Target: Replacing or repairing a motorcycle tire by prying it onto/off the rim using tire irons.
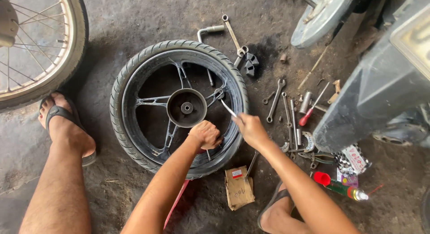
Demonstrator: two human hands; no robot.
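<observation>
The black rubber-tyred cast motorcycle wheel [179, 108] lies flat on the grimy concrete floor [134, 19]. Our left hand [205, 134] rests fisted on its rim, fingers curled together; our right hand [251, 130] has fingers clamped on a thin metal tool [228, 109]. Spanners [274, 101] lie just beside.

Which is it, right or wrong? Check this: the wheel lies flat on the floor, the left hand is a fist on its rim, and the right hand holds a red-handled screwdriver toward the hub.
Wrong in one respect. The head view shows the right hand holding a thin bare metal tool, not the red-handled screwdriver, which lies among the wrenches. The wheel lies flat, the left hand fisted on its rim.
</observation>
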